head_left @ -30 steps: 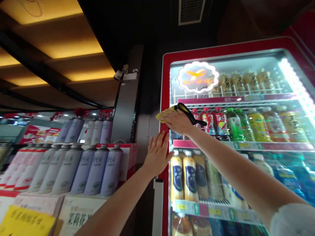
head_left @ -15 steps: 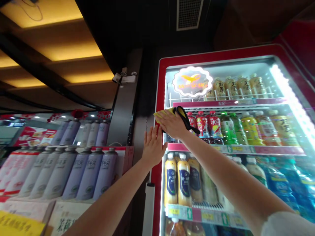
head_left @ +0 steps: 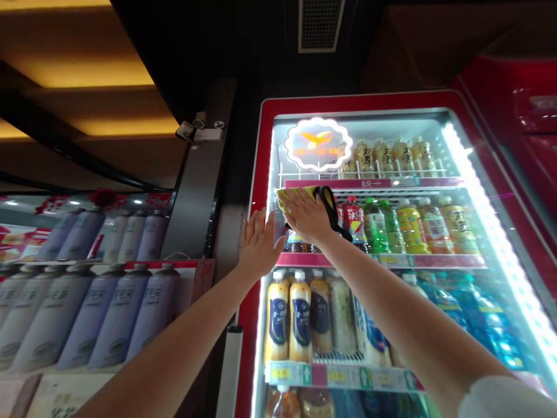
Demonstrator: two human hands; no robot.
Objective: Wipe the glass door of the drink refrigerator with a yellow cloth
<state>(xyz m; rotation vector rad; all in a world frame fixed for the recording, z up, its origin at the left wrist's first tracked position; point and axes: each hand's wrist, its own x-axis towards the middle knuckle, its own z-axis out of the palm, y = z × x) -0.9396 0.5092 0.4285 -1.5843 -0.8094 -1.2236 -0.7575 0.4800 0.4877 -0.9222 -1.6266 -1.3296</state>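
Note:
A lit drinks fridge with a red frame (head_left: 348, 103) and a glass door stands in front of me. My right hand (head_left: 307, 217) lies flat on a yellow cloth with black edging (head_left: 327, 197), pressing it against the glass below the glowing scalloped sign (head_left: 318, 144). Part of the cloth sticks out past the fingers, and its black border hangs loose to the right. My left hand (head_left: 257, 245) is empty, fingers apart, against the red frame at the left side of the door. Just below it is the pale door handle (head_left: 228, 371).
Behind the glass, bottles (head_left: 300, 319) fill several shelves. To the left, large display bottles (head_left: 150, 307) stand in rows beside a dark pillar (head_left: 194, 174). A camera-like fixture (head_left: 204, 133) is mounted on the pillar, and a vent (head_left: 321, 26) sits in the ceiling.
My right hand and the cloth have slid right, from the red frame onto the glass. My left hand stays by the frame. The view has turned to the right.

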